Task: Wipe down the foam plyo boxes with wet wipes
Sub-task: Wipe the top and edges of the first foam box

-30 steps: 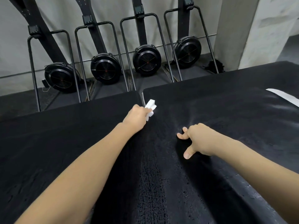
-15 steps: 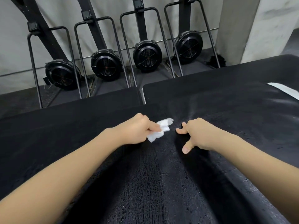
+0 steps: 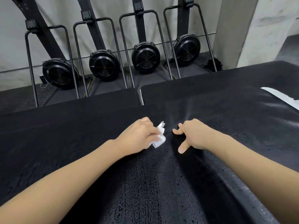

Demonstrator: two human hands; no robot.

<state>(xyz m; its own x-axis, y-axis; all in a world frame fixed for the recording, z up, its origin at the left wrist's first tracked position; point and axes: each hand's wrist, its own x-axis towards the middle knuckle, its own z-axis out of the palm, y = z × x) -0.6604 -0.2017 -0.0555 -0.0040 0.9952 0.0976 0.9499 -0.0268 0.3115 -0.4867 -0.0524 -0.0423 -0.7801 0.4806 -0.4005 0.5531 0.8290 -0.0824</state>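
Two black foam plyo boxes fill the lower view: the left box (image 3: 56, 135) and the right box (image 3: 226, 113), meeting at a seam in the middle. My left hand (image 3: 137, 135) pinches a crumpled white wet wipe (image 3: 159, 136) and holds it on the box top beside the seam. My right hand (image 3: 192, 135) rests on the right box just right of the wipe, fingertips bent onto the foam and thumb pointing back toward me. Damp streaks show on the foam near me.
Behind the boxes, several black fan-wheel exercise machines (image 3: 145, 57) with tall metal frames stand along a grey wall. A concrete pillar (image 3: 234, 29) rises at the back right. A white strip (image 3: 281, 97) lies on the right box near its right edge.
My left hand has drawn the wipe back from the far end of the seam toward me and a little right. My right hand has stayed nearly in place on the right box.
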